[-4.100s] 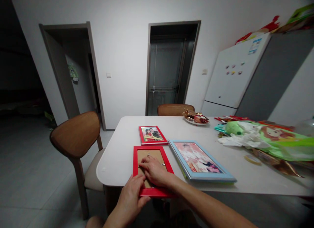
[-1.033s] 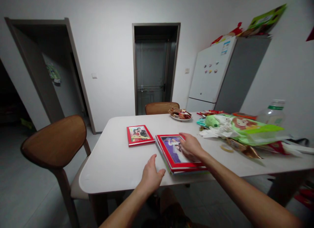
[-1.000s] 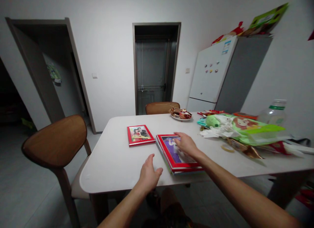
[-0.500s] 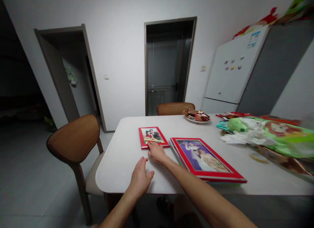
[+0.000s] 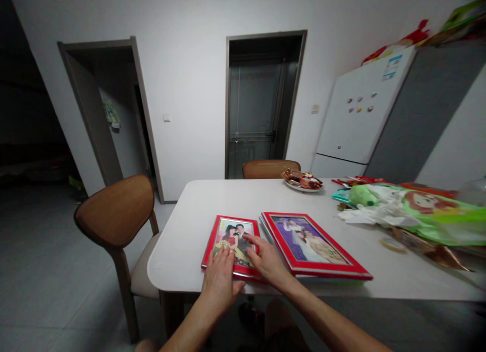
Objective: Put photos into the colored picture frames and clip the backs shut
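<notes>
A smaller red picture frame (image 5: pixel 211 244) with a photo of two people lies face up near the table's front edge. My left hand (image 5: pixel 220 273) rests over its lower left part, fingers stretched out and the thumb apart. Over the right side of the same frame is my right hand (image 5: pixel 268 258), index finger extended across the photo and thumb apart. Neither hand is wrapped round the frame. Just to the right lies a larger red picture frame (image 5: pixel 334 265) with a purple-backed photo, seemingly raised on something underneath.
The white table (image 5: pixel 182 215) has rounded corners. A plate of wrapped items (image 5: pixel 304 182) stands at its back. To the right are a green bag (image 5: pixel 451 220), crumpled white tissue (image 5: pixel 383 208) and a tape roll (image 5: pixel 393 246). One brown chair (image 5: pixel 117 213) stands left, another chair (image 5: pixel 271 168) behind.
The smaller picture frame has come toward me, close to the front edge. My left hand has moved from the bare tabletop onto it. My right hand has shifted right and nearer.
</notes>
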`<state>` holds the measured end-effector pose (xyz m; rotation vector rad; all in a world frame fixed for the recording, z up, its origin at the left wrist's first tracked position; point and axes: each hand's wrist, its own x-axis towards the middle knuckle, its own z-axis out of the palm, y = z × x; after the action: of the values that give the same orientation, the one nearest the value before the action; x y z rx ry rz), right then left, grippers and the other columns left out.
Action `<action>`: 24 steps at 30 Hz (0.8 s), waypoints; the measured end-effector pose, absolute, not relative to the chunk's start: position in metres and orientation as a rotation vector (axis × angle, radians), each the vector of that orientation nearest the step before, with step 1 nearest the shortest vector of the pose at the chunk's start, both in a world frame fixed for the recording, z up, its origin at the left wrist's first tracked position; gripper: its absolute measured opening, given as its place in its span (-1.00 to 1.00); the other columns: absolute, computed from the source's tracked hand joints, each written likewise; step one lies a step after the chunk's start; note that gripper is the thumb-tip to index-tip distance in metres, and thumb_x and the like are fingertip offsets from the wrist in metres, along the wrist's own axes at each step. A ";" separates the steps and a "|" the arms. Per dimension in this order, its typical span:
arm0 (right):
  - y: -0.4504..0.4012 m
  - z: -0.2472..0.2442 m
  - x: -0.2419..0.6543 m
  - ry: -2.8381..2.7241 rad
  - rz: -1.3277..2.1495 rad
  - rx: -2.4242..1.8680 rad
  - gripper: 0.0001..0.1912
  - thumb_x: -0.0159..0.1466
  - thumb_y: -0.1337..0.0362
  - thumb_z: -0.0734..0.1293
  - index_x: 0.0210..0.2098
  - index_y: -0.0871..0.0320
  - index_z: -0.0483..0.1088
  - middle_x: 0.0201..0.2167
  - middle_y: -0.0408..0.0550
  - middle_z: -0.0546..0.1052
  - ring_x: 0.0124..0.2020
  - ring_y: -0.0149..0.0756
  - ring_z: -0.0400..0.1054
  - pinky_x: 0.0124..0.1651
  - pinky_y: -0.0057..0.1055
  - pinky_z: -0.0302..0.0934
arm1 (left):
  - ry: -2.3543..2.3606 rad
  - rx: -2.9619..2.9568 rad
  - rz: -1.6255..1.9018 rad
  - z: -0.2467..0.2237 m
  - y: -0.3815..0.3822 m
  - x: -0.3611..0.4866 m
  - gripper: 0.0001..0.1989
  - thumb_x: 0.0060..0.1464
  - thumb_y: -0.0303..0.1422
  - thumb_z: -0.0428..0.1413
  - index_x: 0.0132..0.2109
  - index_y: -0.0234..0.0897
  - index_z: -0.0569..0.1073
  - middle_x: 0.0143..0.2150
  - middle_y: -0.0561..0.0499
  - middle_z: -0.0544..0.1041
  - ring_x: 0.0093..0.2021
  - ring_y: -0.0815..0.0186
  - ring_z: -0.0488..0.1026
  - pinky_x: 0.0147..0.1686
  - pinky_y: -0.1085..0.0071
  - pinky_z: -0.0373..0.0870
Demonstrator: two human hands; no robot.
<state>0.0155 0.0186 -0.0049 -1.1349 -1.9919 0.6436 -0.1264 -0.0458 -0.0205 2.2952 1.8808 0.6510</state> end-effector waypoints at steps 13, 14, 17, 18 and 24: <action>0.016 -0.022 0.027 -1.680 0.805 -1.129 -0.57 0.13 0.20 0.11 -0.02 0.20 0.18 0.02 0.07 0.27 0.03 -0.25 0.16 0.01 -0.27 0.12 | 1.645 2.427 0.864 -0.022 -0.071 -0.115 -0.61 -0.16 -0.52 0.00 -0.08 -0.33 0.31 0.01 -0.16 0.35 0.01 0.12 0.26 -0.01 0.16 0.18; 0.016 -0.017 0.026 -1.652 0.826 -1.104 -0.56 0.14 0.18 0.10 0.00 0.19 0.16 0.03 0.07 0.26 0.02 -0.26 0.17 0.00 -0.28 0.13 | 1.645 2.383 0.961 -0.017 -0.071 -0.116 -0.60 -0.16 -0.52 -0.01 -0.08 -0.32 0.30 0.00 -0.15 0.36 0.00 0.13 0.27 -0.01 0.17 0.18; 0.013 -0.004 0.020 -1.637 0.845 -1.060 -0.55 0.17 0.16 0.09 0.01 0.20 0.15 0.03 0.06 0.27 0.00 -0.29 0.19 0.01 -0.32 0.11 | 1.648 2.120 1.329 0.006 -0.073 -0.119 -0.61 -0.10 -0.52 -0.04 -0.04 -0.27 0.25 -0.04 -0.09 0.38 -0.03 0.21 0.30 -0.02 0.26 0.20; 0.011 -0.002 0.017 -1.657 0.853 -1.055 -0.55 0.17 0.16 0.09 0.01 0.21 0.16 0.02 0.06 0.27 -0.01 -0.30 0.20 0.01 -0.32 0.11 | 1.638 2.000 1.446 0.014 -0.074 -0.122 -0.63 -0.05 -0.49 -0.06 -0.03 -0.26 0.23 -0.06 -0.07 0.39 -0.05 0.24 0.32 -0.05 0.29 0.23; -0.003 -0.003 -0.009 -1.978 0.764 -0.969 -0.58 0.18 0.17 0.08 -0.01 0.18 0.22 -0.04 0.03 0.33 -0.03 -0.30 0.21 0.01 -0.34 0.09 | 1.544 1.398 1.784 0.030 -0.080 -0.143 -0.52 0.00 -0.34 -0.03 0.08 -0.21 0.05 -0.04 -0.04 0.36 -0.11 0.29 0.36 -0.13 0.39 0.29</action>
<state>-0.0093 -0.0026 -0.0033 -0.9688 -1.9777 0.7642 -0.1434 -0.0800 0.0298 1.3984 1.5439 1.7836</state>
